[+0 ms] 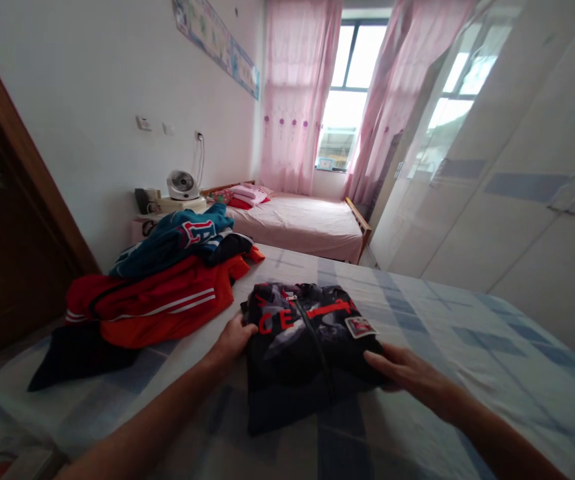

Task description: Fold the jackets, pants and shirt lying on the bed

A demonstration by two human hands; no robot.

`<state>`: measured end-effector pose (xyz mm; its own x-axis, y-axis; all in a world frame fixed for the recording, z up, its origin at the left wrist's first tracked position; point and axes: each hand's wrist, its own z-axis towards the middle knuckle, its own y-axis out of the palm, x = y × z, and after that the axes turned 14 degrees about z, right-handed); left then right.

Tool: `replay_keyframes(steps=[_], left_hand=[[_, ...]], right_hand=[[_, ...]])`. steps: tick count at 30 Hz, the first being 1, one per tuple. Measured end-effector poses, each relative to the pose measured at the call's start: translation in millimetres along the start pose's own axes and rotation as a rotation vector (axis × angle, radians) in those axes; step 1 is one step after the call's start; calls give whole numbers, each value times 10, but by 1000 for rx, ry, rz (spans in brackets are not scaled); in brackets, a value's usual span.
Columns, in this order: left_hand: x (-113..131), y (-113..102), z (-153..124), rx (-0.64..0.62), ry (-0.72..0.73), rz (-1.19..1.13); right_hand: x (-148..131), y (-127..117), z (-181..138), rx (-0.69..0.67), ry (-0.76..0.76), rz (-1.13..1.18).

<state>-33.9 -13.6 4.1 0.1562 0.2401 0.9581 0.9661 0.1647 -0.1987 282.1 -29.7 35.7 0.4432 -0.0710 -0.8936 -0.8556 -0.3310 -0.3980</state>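
A folded black zip-up jacket with red letters and a grey pattern lies in front of me on the checked bedsheet. A small patch or tag shows on its right side. My left hand grips the jacket's left edge, thumb on top and fingers mostly hidden. At the right edge, my right hand holds the jacket with its thumb above and its fingers underneath.
To the left is a heap of clothes with a red jacket and a teal garment. Farther off stand a fan and a second bed with pink bedding. White wardrobes line the right; a brown door is at left.
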Motion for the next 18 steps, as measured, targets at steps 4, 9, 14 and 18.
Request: replay_keyframes(steps=[4, 9, 14, 18], left_hand=[[48, -4, -97, 236, 350, 370], [185, 244, -403, 161, 833, 1001], [-284, 511, -563, 32, 803, 1217], [-480, 521, -582, 48, 759, 1223]], right_hand=[[152, -119, 28, 376, -121, -189], [-147, 32, 309, 427, -453, -408], [98, 413, 760, 133, -390, -522], [353, 470, 927, 61, -347, -309]])
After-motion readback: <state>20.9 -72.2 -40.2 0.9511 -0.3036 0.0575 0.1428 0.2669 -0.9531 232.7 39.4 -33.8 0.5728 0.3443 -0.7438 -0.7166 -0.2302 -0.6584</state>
